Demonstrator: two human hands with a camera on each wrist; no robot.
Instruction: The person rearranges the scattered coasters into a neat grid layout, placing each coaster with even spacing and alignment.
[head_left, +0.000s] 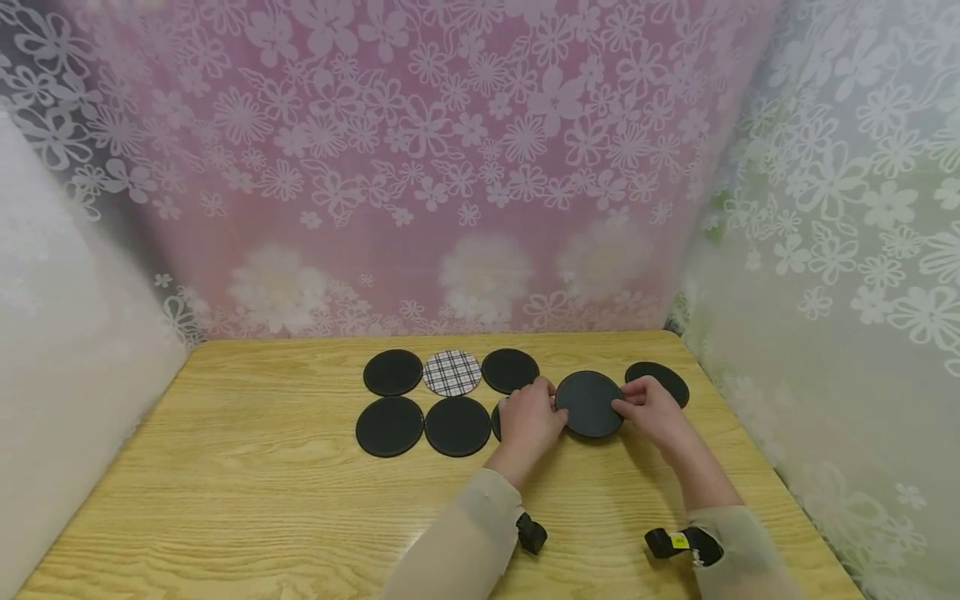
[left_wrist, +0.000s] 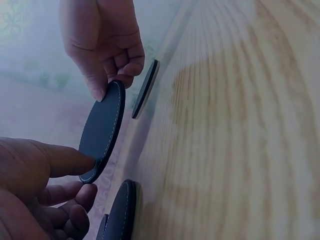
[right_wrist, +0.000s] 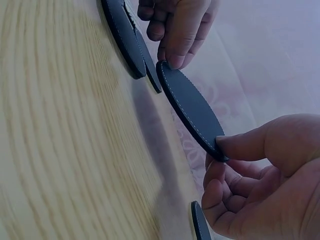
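Observation:
A round black coaster (head_left: 589,404) with stitched edging is held above the table between both hands. My left hand (head_left: 531,419) pinches its left edge, thumb on the upper face and fingers beneath. At the opposite edge my right hand (head_left: 654,408) pinches it the same way. Both wrist views show the held coaster (left_wrist: 104,131) tilted and apart from the wood. Partly covered by the left hand, another black coaster (head_left: 496,422) lies on the table. Behind the right hand rests one more black coaster (head_left: 660,382) near the right side.
On the wooden table (head_left: 247,500), several black coasters (head_left: 390,426) lie in two rows left of the hands. A white coaster with a black plaid pattern (head_left: 452,372) sits in the back row. Flowered curtains (head_left: 465,167) hang behind and at both sides.

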